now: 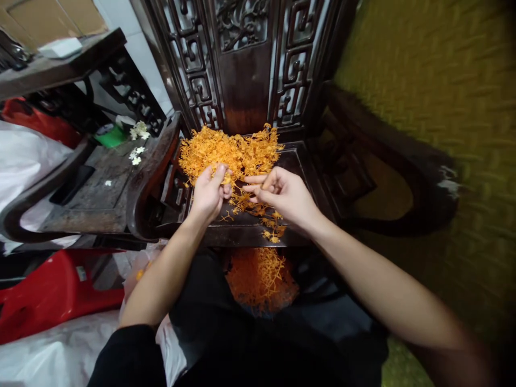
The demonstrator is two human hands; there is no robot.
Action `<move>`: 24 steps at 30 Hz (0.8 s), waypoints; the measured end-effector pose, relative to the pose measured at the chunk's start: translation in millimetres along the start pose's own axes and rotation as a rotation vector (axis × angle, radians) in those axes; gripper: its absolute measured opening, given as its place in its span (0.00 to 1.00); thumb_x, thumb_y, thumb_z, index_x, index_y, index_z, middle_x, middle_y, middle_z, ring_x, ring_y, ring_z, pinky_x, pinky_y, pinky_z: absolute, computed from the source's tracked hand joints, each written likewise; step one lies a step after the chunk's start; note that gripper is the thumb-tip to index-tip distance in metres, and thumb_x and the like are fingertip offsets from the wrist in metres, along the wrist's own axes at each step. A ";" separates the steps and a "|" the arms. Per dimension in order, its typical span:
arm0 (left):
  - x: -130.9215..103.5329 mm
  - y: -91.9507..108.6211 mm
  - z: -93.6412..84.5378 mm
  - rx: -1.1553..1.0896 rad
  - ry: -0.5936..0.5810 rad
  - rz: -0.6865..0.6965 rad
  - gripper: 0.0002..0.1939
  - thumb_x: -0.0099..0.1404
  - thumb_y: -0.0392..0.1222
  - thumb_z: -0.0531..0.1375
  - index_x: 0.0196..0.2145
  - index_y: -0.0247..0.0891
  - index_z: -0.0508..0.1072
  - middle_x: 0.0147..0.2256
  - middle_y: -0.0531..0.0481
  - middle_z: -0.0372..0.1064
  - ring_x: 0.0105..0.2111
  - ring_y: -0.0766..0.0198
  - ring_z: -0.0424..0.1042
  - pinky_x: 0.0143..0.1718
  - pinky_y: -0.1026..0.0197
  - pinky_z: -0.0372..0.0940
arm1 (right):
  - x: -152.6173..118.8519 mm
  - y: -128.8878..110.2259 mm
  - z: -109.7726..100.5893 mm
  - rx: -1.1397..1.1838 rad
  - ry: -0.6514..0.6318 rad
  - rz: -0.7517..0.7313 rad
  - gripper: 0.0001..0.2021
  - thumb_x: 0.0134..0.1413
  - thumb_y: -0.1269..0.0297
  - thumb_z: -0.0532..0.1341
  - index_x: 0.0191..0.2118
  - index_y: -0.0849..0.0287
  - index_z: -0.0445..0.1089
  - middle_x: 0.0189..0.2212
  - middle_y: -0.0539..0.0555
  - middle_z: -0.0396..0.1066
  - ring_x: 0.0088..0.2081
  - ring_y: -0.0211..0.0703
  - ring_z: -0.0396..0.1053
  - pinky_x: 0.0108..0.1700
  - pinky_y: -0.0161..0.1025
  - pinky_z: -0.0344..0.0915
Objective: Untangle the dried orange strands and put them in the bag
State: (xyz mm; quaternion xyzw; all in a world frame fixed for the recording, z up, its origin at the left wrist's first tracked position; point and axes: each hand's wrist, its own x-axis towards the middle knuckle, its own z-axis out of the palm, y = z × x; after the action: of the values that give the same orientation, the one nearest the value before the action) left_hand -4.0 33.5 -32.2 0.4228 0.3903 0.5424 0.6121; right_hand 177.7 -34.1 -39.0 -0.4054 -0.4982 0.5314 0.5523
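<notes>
A large heap of orange artificial flower sprigs [229, 148] lies on the dark wooden chair seat [296, 161]. My left hand [212, 188] is closed at the heap's front edge, with orange sprig bits showing between its thumb and fingers. Just to its right, my right hand [280, 193] has its thumb and fingers drawn together, pointing left; whatever they pinch is too small to make out. Beneath the right hand a loose orange sprig [273, 235] trails toward the seat's front edge. More orange pieces [270, 274] lie below the seat, between the knees.
Carved armrests flank the seat, the right one [427, 177] curving close to my forearm. On the left stands a dark side table [97, 199] with a green tape roll [110, 135] and white flowers [139, 130]. A red plastic stool [60, 290] and white bags [60, 349] sit lower left.
</notes>
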 end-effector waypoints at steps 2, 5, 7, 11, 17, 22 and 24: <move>-8.5 -9.6 11.7 0.042 -0.044 0.025 0.16 0.61 0.51 0.69 0.38 0.38 0.71 0.34 0.52 0.72 0.18 0.76 0.63 0.17 0.69 0.56 | 8.1 5.5 2.3 0.026 0.022 -0.003 0.14 0.57 0.55 0.66 0.36 0.55 0.62 0.37 0.53 0.76 0.33 0.38 0.72 0.30 0.37 0.67; -16.1 -16.8 20.6 0.118 -0.070 0.138 0.17 0.62 0.53 0.68 0.38 0.39 0.72 0.33 0.52 0.71 0.19 0.75 0.63 0.18 0.69 0.56 | 14.8 10.0 10.1 -0.075 0.000 0.017 0.14 0.61 0.50 0.62 0.40 0.56 0.64 0.27 0.48 0.68 0.26 0.35 0.61 0.27 0.36 0.58; -18.9 -17.6 22.5 0.186 -0.076 0.220 0.15 0.63 0.52 0.67 0.37 0.38 0.73 0.31 0.53 0.69 0.20 0.74 0.62 0.19 0.68 0.56 | 15.5 10.4 16.4 -0.163 -0.031 0.002 0.15 0.60 0.50 0.63 0.39 0.57 0.66 0.28 0.47 0.67 0.28 0.35 0.61 0.30 0.37 0.58; -14.4 -10.7 20.8 0.256 -0.045 0.244 0.12 0.66 0.47 0.66 0.32 0.36 0.72 0.24 0.55 0.62 0.20 0.74 0.58 0.22 0.69 0.56 | 11.2 8.7 25.5 -0.261 -0.001 -0.103 0.13 0.64 0.56 0.60 0.32 0.58 0.65 0.27 0.48 0.65 0.28 0.35 0.59 0.31 0.38 0.56; 13.3 13.0 -3.6 -0.070 0.200 0.173 0.10 0.70 0.40 0.61 0.31 0.37 0.66 0.25 0.58 0.60 0.17 0.78 0.47 0.16 0.71 0.46 | -3.7 1.1 20.0 -0.235 0.036 -0.101 0.12 0.61 0.61 0.61 0.28 0.57 0.61 0.31 0.51 0.71 0.31 0.37 0.65 0.35 0.39 0.59; -7.3 8.9 2.4 -0.179 -0.170 -0.180 0.05 0.69 0.38 0.61 0.38 0.34 0.74 0.33 0.52 0.67 0.18 0.78 0.53 0.17 0.71 0.52 | 3.6 2.3 5.2 0.023 0.011 -0.036 0.10 0.51 0.72 0.59 0.31 0.54 0.55 0.26 0.48 0.72 0.25 0.35 0.62 0.30 0.37 0.56; -15.6 7.0 9.7 -0.222 -0.203 -0.227 0.04 0.68 0.37 0.60 0.38 0.34 0.74 0.34 0.51 0.69 0.18 0.78 0.53 0.17 0.71 0.52 | 8.8 5.3 2.8 0.077 0.014 0.031 0.06 0.54 0.70 0.56 0.35 0.53 0.56 0.20 0.43 0.65 0.20 0.34 0.53 0.25 0.36 0.49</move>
State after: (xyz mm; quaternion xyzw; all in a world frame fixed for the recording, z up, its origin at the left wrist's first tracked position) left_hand 1.1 17.5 -22.1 0.3585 0.3097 0.4641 0.7484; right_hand 173.5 -25.0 -42.7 -0.3954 -0.4672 0.5559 0.5626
